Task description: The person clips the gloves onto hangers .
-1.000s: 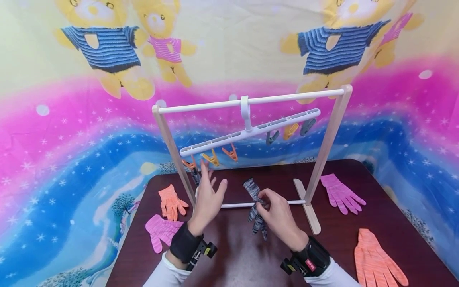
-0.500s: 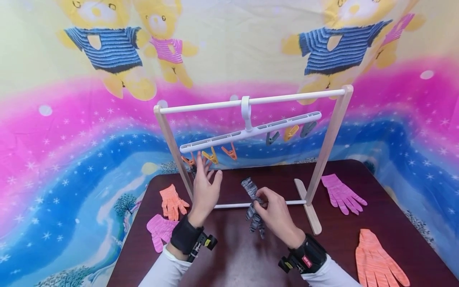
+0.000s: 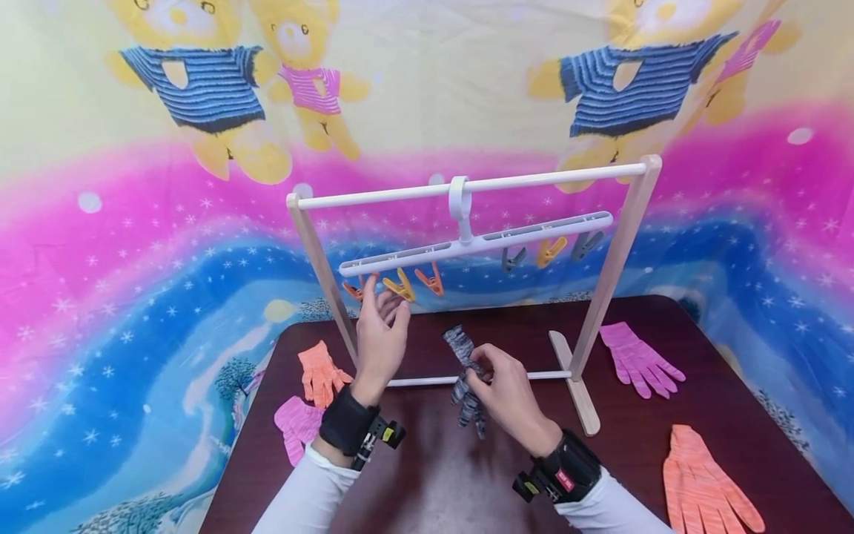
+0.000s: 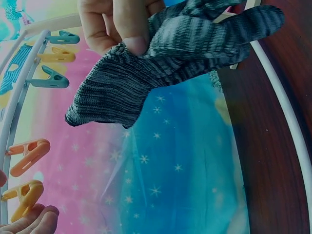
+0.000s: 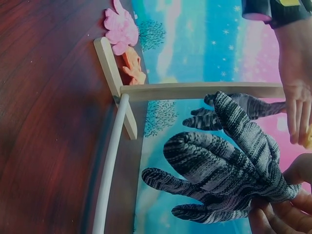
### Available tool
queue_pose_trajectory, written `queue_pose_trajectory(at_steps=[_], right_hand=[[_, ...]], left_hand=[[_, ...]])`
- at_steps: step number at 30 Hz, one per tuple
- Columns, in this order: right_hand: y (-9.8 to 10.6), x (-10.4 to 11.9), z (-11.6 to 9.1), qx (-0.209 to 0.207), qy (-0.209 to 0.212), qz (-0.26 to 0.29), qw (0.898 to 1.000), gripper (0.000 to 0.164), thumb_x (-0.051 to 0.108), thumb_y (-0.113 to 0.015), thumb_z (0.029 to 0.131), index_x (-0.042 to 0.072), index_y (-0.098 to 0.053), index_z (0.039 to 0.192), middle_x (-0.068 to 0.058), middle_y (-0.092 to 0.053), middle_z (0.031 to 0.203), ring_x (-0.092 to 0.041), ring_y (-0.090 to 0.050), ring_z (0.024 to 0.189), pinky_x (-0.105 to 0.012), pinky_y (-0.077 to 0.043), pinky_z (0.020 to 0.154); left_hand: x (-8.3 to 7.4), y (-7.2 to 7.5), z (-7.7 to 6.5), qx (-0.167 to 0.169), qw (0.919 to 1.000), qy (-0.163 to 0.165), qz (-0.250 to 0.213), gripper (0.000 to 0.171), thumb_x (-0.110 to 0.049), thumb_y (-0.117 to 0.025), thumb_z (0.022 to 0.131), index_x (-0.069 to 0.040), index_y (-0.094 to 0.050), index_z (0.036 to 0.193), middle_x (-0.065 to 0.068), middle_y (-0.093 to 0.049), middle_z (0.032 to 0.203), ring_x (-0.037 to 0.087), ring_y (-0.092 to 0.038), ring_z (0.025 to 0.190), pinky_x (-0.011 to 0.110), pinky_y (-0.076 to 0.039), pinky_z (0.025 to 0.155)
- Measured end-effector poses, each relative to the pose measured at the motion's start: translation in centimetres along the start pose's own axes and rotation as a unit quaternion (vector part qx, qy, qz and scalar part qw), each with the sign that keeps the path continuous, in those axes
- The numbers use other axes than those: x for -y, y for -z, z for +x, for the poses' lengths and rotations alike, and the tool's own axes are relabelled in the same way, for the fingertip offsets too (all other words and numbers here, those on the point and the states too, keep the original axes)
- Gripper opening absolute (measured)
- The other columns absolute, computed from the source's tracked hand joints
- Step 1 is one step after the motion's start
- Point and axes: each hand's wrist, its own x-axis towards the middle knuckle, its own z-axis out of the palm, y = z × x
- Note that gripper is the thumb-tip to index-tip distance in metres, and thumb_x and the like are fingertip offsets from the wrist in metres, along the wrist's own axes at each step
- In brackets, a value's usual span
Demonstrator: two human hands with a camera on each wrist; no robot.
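Observation:
My right hand (image 3: pixel 508 393) pinches a grey-and-black knitted glove (image 3: pixel 457 343) near its cuff, its fingers dangling, in the head view. The left wrist view shows this glove (image 4: pixel 112 90) up close. My left hand (image 3: pixel 382 337) is raised at the left end of the white clip hanger (image 3: pixel 414 254), fingers mostly straight. It is beside an orange clip (image 3: pixel 352 290) and a yellow clip (image 3: pixel 400 286); whether it touches them is unclear. A second grey-and-black glove (image 5: pixel 248 105) hangs behind in the right wrist view, largely hidden by my left hand in the head view.
The hanger hooks over the white top bar (image 3: pixel 547 180) of a wooden-sided rack (image 3: pixel 617 267). Orange (image 3: pixel 323 373) and pink gloves (image 3: pixel 296 426) lie on the table at left. More pink (image 3: pixel 642 360) and orange gloves (image 3: pixel 707 482) lie at right. A printed curtain (image 3: pixel 167 311) stands behind.
My left hand has risen slightly and shifted left towards the end clip. The hanger has swung a little, its left end higher. My right hand and its glove have drifted slightly left.

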Motion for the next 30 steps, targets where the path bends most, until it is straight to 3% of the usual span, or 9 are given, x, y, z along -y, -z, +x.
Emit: queue_pose_trajectory(at_steps=[3,8,15,22,30], right_hand=[[-0.2,0.0,0.0,0.001,0.006,0.001,1.000,0.017,0.002,-0.073,0.084,0.010,-0.067,0.097,-0.002,-0.069,0.087,-0.008,-0.063,0.074,-0.023,-0.054,0.066],[-0.3,0.1,0.2,0.001,0.013,0.002,1.000,0.016,0.002,-0.073,0.085,0.011,-0.067,0.097,-0.002,-0.068,0.086,-0.008,-0.062,0.075,-0.023,-0.055,0.066],[-0.4,0.3,0.3,0.002,0.012,0.000,1.000,0.017,0.002,-0.073,0.085,0.011,-0.067,0.097,-0.002,-0.068,0.086,-0.008,-0.063,0.075,-0.026,-0.056,0.066],[-0.5,0.4,0.3,0.005,0.010,0.004,1.000,0.016,0.002,-0.073,0.085,0.011,-0.066,0.097,-0.002,-0.068,0.086,-0.010,-0.063,0.075,-0.033,-0.058,0.067],[-0.7,0.6,0.5,0.006,0.012,0.006,1.000,0.017,0.002,-0.073,0.085,0.011,-0.066,0.097,-0.001,-0.068,0.086,-0.008,-0.062,0.075,-0.030,-0.058,0.067]], left_hand=[[-1.5,-0.1,-0.2,-0.003,0.9999,0.002,0.012,0.062,-0.012,-0.052,0.105,-0.008,-0.023,0.160,0.022,-0.058,0.138,0.032,-0.058,0.131,0.035,-0.046,0.111],[-2.2,-0.1,0.3,-0.020,0.9995,-0.009,0.025,0.051,-0.015,-0.054,0.105,-0.006,-0.040,0.153,0.024,-0.065,0.128,0.036,-0.067,0.116,0.039,-0.053,0.101],[0.7,-0.2,2.2,-0.045,0.9977,-0.034,0.038,0.043,-0.031,-0.056,0.104,-0.012,-0.053,0.142,0.017,-0.073,0.110,0.030,-0.074,0.094,0.036,-0.058,0.082],[1.2,-0.3,3.1,-0.072,0.9943,-0.048,0.063,0.037,-0.036,-0.061,0.101,-0.010,-0.062,0.127,0.014,-0.076,0.091,0.023,-0.073,0.076,0.031,-0.053,0.063],[1.0,-0.5,3.6,-0.101,0.9877,-0.060,0.104,0.041,-0.041,-0.068,0.096,-0.006,-0.069,0.118,0.012,-0.073,0.072,0.019,-0.062,0.056,0.027,-0.036,0.048]])
